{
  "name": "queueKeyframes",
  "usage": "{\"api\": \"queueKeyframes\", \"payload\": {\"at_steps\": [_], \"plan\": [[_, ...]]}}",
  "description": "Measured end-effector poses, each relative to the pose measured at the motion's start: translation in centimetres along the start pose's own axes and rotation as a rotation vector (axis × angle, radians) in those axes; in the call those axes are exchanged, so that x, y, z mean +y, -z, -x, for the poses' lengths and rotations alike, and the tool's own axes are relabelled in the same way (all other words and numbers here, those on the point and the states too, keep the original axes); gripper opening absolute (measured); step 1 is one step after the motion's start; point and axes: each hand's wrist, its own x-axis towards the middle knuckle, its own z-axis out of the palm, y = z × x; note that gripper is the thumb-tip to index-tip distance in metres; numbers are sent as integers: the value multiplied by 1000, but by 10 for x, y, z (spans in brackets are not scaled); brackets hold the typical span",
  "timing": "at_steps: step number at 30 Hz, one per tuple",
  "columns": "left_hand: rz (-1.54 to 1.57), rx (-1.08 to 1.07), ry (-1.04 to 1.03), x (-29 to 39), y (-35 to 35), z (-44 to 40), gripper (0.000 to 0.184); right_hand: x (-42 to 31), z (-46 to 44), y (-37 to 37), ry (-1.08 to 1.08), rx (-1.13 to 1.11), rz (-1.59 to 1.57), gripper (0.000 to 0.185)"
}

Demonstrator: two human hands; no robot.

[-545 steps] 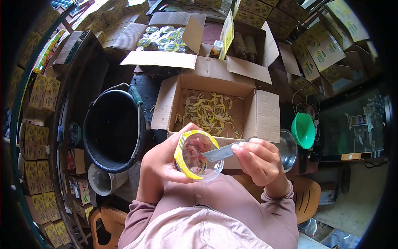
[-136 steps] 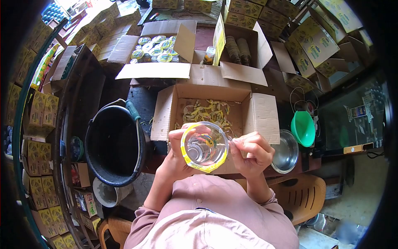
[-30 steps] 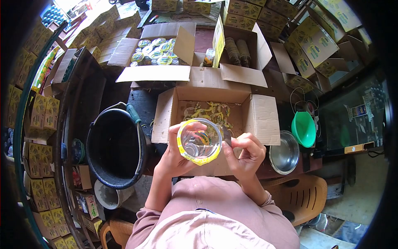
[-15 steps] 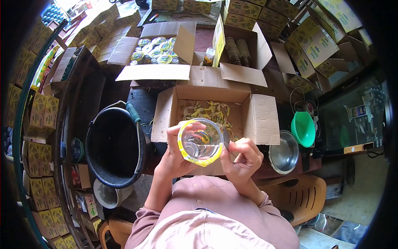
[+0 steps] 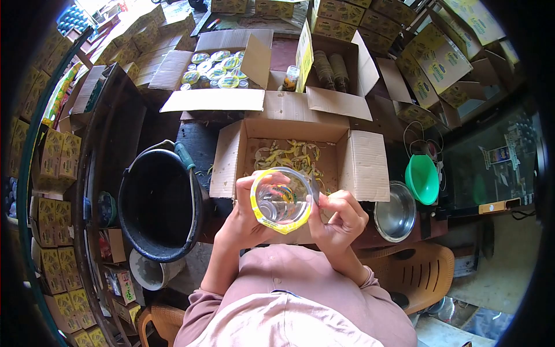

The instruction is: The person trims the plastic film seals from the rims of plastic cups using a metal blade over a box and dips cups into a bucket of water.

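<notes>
A clear plastic cup (image 5: 282, 199) with yellow film around its rim is tilted so that its mouth faces the camera. My left hand (image 5: 241, 211) is wrapped round the cup's left side. At the right of the rim, my right hand (image 5: 340, 222) pinches a thin grey blade (image 5: 315, 189), which stands nearly edge-on against the cup. Just beyond the cup is an open cardboard box (image 5: 369, 165), with yellow and whitish strips (image 5: 286, 155) scattered on its bottom.
A large black bucket (image 5: 199, 217) stands at the left. To the right are a metal bowl (image 5: 395, 213) and a green bowl (image 5: 422, 179). Farther back, one box (image 5: 213, 100) holds sealed cups and another (image 5: 341, 103) holds stacked cups. A filled cup (image 5: 291, 78) stands between them.
Compared with the oldest frame, the blade has gone from across the cup's mouth to its right rim. Fewer rim strips hang loose. Over the last second the hands have barely shifted.
</notes>
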Motion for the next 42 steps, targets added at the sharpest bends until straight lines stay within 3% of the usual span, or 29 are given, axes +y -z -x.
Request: {"api": "queueKeyframes", "payload": {"at_steps": [10, 22, 28, 34, 42], "plan": [[69, -57, 8, 4, 0, -2, 77, 7, -6, 6, -13, -60, -105, 17], [65, -69, -5, 5, 2, -3, 77, 2, -4, 11, -12, -63, -16, 16], [95, -173, -2, 9, 4, -5, 79, 5, -5, 9, -6, -60, 9, 17], [115, -100, -40, 3, 4, -4, 77, 5, -3, 12, -15, -84, -11, 17], [168, -199, 41, 2, 7, -7, 70, 7, -6, 7, -26, -64, 8, 17]]}}
